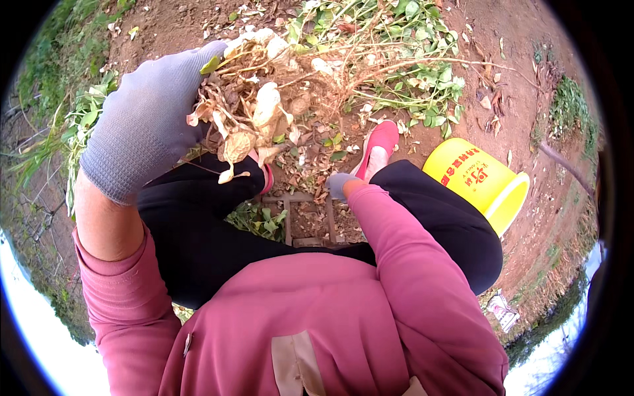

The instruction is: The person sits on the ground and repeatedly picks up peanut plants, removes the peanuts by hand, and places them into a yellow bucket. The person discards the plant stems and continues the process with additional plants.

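My left hand, in a grey knitted glove, is raised at the left and closed around the stems of a pulled peanut plant. Pale peanut pods and thin tan roots hang out to its right, close to the camera. My right hand, also in a grey glove, is low between my knees, beside the red shoe. Its fingers are mostly hidden, and whether it holds anything cannot be seen. Green peanut plants lie heaped on the soil in front of me.
A yellow plastic bucket with red writing lies on its side by my right knee. A wooden frame is on the ground between my legs. Dry leaves and a stick lie at the right. A crumpled printed packet is farther back.
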A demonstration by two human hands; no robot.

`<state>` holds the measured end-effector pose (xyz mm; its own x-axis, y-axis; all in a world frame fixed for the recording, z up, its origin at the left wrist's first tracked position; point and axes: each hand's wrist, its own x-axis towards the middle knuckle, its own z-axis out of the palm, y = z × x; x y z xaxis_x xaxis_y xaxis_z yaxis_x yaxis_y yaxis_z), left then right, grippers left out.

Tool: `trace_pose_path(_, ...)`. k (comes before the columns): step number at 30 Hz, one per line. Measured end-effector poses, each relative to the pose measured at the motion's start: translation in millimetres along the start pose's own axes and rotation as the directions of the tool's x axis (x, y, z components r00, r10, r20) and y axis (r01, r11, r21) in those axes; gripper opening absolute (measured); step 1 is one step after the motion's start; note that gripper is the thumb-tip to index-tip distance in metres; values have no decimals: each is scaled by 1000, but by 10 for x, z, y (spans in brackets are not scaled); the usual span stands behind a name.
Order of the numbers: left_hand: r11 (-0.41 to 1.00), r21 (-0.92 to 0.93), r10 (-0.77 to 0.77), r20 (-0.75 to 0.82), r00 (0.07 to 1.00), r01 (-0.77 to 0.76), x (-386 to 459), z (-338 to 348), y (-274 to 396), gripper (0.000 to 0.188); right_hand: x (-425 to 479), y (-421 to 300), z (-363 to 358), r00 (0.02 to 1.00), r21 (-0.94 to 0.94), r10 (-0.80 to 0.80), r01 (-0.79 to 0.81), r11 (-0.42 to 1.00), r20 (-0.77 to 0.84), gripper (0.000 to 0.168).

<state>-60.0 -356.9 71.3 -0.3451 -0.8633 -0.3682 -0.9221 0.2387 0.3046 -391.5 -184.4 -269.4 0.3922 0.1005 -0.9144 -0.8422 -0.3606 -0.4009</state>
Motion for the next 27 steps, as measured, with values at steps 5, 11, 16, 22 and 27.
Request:
trace_pose_path(5,998,-34,57,-81,995,-60,44,13,-126,56,13,-117,156,974,276,203,-168,946,-103,38)
trace_pose_path(11,991,-105,81,-73,994,-88,145,-75,-32,51,-13,-201,96,921,332,325,-244,911,-215,27)
trace_pose_path(16,988,-154,15,-61,998,-25,140,-106,15,50,78,-175,162,870,472,380,-205,857,-313,25)
trace_pose_path(22,999,-9,32,-246,969,-35,-35,-57,-239,64,-64,-220,-120,769,693,492,-89,715,-409,32)
trace_pose_path(27,991,-77,-115,-142,983,105,75,-231,-69,63,-208,-155,-402,685,619,547,-177,766,-481,28)
